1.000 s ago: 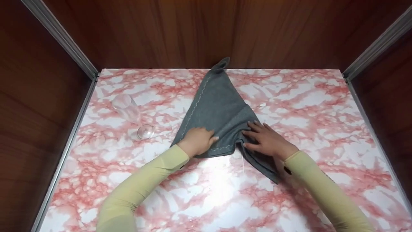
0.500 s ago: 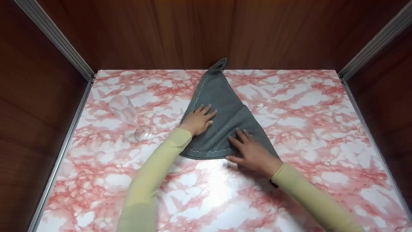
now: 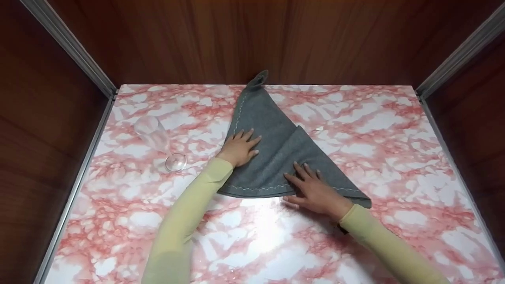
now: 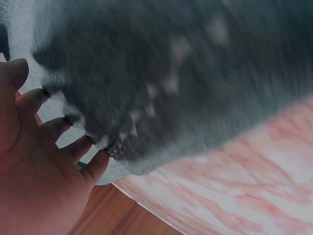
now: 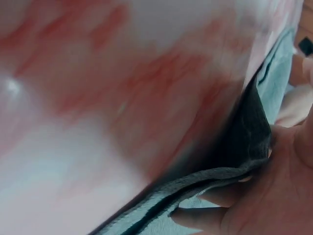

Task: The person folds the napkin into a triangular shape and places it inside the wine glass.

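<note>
A grey cloth (image 3: 268,134) with pale zigzag stitching lies folded into a rough triangle. Its far tip is twisted and reaches the back panel; wrinkles run across its middle. My left hand (image 3: 238,149) rests on the cloth's left side with the fingers spread, and the left wrist view shows the fingertips against the cloth (image 4: 122,88). Near the bottom edge, my right hand (image 3: 313,192) lies on the cloth's right part, fingers also spread. In the right wrist view, the layered hem (image 5: 195,181) runs under the right hand's fingers.
To the left, a clear stemmed glass (image 3: 156,136) lies on its side, its round foot towards the cloth. The table (image 3: 394,157) has a red and white marbled top. Dark wood panels (image 3: 221,39) with metal edging enclose the back and sides.
My left hand has moved up the cloth's left side from the lower edge, its fingers spreading. The cloth's lower right part, bunched earlier, now lies spread further right. The far tip has shifted slightly left.
</note>
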`<state>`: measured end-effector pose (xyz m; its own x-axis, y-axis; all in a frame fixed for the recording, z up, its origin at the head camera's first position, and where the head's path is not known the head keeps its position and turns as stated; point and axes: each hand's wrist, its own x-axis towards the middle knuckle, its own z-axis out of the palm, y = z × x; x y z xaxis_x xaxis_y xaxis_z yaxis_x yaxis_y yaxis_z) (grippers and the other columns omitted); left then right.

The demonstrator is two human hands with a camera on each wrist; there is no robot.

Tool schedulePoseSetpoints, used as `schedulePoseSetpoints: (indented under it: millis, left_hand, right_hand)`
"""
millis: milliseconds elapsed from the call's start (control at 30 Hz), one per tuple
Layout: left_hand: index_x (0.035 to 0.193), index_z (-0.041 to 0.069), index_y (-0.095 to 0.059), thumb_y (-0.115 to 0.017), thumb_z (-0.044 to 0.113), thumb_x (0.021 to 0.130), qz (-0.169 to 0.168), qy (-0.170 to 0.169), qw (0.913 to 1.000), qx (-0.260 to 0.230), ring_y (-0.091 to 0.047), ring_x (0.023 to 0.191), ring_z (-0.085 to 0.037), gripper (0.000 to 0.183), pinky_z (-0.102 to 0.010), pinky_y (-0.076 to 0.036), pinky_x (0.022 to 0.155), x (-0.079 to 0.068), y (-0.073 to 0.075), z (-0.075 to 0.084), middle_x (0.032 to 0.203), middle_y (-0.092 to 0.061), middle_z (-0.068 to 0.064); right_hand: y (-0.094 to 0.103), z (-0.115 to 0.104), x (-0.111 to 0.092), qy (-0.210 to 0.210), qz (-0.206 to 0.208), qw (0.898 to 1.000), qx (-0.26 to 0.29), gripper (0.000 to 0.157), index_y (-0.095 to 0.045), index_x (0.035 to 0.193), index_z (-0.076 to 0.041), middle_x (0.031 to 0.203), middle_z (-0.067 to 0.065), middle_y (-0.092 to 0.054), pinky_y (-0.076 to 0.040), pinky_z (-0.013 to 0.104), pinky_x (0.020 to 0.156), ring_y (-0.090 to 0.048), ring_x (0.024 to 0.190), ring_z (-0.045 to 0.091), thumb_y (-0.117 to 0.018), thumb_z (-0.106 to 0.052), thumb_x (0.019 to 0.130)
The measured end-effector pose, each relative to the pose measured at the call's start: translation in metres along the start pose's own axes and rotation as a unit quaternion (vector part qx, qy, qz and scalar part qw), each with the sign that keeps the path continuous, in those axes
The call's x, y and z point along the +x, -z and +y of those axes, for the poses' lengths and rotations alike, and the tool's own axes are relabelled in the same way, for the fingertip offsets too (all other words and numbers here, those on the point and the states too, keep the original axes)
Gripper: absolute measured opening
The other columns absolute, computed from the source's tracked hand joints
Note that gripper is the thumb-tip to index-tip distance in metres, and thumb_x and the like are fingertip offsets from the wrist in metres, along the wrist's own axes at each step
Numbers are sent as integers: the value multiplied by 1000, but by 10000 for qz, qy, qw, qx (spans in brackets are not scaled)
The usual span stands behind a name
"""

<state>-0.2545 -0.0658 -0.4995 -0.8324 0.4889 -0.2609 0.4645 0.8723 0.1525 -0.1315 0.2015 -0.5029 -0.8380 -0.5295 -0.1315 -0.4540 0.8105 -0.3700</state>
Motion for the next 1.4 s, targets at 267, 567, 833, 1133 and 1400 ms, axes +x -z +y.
schedulePoseSetpoints:
  millis: [267, 567, 833, 1133, 1400]
  left_hand:
    - [151, 30, -27, -36, 48, 101, 141, 51, 9999, 15, -22, 140, -32, 55, -52, -20, 110, -15, -5, -5, 157, -18, -8]
    - [150, 29, -31, -41, 48, 100, 375, -90, 9993, -7, -27, 136, -34, 55, -51, -23, 109, -32, -11, -3, 155, -23, -12]
    - [149, 31, -33, -41, 51, 99, 357, -276, 9990, -19, -27, 135, -32, 55, -48, -24, 108, -48, -17, 9, 155, -23, -13]
    - [149, 32, -33, -45, 56, 95, 355, -580, 9976, 89, -26, 137, -39, 60, -50, -23, 109, -65, -25, 25, 153, -22, -21]
    - [150, 30, -33, -47, 57, 94, 225, -659, 9972, 260, -24, 137, -38, 63, -47, -23, 110, -75, -27, 47, 150, -25, -27]
  right_hand:
    - [14, 20, -10, -84, -145, 9992, 352, 72, -45, 144, -20, 156, 13, -20, -13, 65, 107, -12, 142, 39, -48, -65, 89]
    - [27, 44, -17, -244, -285, 9972, 649, 66, -47, 143, -21, 157, 7, -20, -9, 68, 106, -7, 143, 37, -48, -61, 91]
    - [34, 61, -19, -334, -231, 9965, 729, 65, -50, 140, -17, 155, 8, -26, -10, 69, 104, -10, 142, 38, -47, -60, 92]
    - [41, 76, -15, -468, -142, 9970, 595, 62, -51, 138, -16, 154, 7, -28, -7, 70, 104, -12, 141, 40, -48, -58, 93]
    - [43, 92, -3, -530, 34, 9976, 455, 65, -51, 136, -11, 154, 9, -29, -5, 66, 107, -13, 141, 41, -49, -59, 92]
